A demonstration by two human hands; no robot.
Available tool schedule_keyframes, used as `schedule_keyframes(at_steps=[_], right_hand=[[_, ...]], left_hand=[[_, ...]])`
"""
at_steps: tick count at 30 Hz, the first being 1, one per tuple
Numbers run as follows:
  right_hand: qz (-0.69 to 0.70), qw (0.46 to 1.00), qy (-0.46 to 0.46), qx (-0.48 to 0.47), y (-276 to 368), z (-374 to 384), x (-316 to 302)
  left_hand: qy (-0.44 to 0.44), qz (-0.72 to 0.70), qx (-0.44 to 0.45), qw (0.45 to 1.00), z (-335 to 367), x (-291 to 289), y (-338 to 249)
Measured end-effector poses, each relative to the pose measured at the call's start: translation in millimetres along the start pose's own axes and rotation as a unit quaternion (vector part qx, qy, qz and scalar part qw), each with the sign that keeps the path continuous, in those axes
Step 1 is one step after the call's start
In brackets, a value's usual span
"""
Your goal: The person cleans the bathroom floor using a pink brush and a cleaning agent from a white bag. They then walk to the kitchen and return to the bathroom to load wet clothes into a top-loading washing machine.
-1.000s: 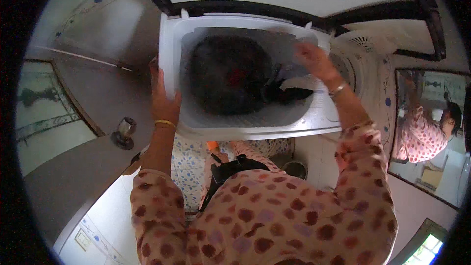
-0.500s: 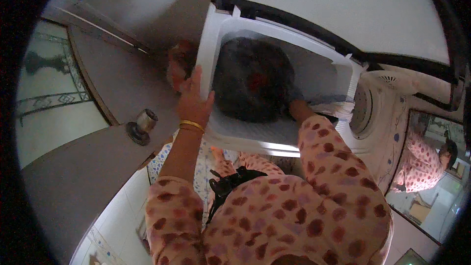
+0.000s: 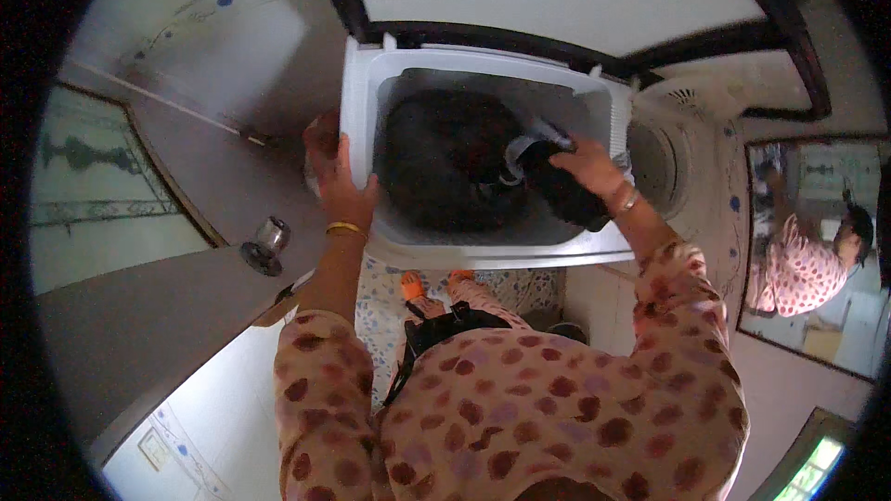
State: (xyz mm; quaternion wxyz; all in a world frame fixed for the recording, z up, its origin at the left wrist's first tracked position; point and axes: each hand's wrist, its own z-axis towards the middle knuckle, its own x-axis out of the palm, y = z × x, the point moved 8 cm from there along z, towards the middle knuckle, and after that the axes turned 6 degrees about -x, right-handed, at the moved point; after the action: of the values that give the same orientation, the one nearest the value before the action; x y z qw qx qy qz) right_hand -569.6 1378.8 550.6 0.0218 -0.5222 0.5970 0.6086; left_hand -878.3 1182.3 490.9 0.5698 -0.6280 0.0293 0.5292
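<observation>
A white washing machine tub (image 3: 501,254) stands in front of me, with dark wet laundry (image 3: 441,162) and murky water inside. At its left rim is my left hand (image 3: 343,199), laid against the edge with thumb and forefinger apart. My right hand (image 3: 589,169) is closed on a dark garment (image 3: 566,190) at the tub's right side. This garment has a pale grey band and partly hangs over the other laundry. Its shape is too bunched to name the kind.
The machine's dark-framed lid (image 3: 538,0) stands raised behind the tub. Right of the tub is a round spin-drum opening (image 3: 654,167). A metal knob fitting (image 3: 267,246) juts from the left. A mirror (image 3: 817,250) hangs at the right, and speckled floor tiles (image 3: 380,301) show below.
My right hand has come up out of the laundry and now lifts the dark garment with the pale band. My left hand stays at the left rim.
</observation>
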Motion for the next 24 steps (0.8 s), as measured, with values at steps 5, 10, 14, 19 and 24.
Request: schedule_keyframes(at_steps=[5, 10, 14, 19, 24], right_hand=[[0.269, 0.929, -0.248, -0.059, 21, -65, -129], [0.12, 0.861, -0.423, -0.255, 67, -151, -270], [-0.415, 0.682, -0.555, -0.233, 55, -221, -349], [-0.365, 0.726, -0.552, -0.186, -48, -171, -364], [-0.136, 0.878, -0.436, 0.142, -222, -108, -292]], left_hand=[[0.033, -0.022, -0.048, 0.998, -2, 8, -6], [0.051, -0.031, -0.104, 0.993, -7, 0, -3], [0.038, -0.02, -0.045, 0.998, -2, 15, -15], [0.037, 0.003, -0.081, 0.996, -8, 1, -8], [0.073, 0.018, -0.124, 0.989, -6, 6, -22]])
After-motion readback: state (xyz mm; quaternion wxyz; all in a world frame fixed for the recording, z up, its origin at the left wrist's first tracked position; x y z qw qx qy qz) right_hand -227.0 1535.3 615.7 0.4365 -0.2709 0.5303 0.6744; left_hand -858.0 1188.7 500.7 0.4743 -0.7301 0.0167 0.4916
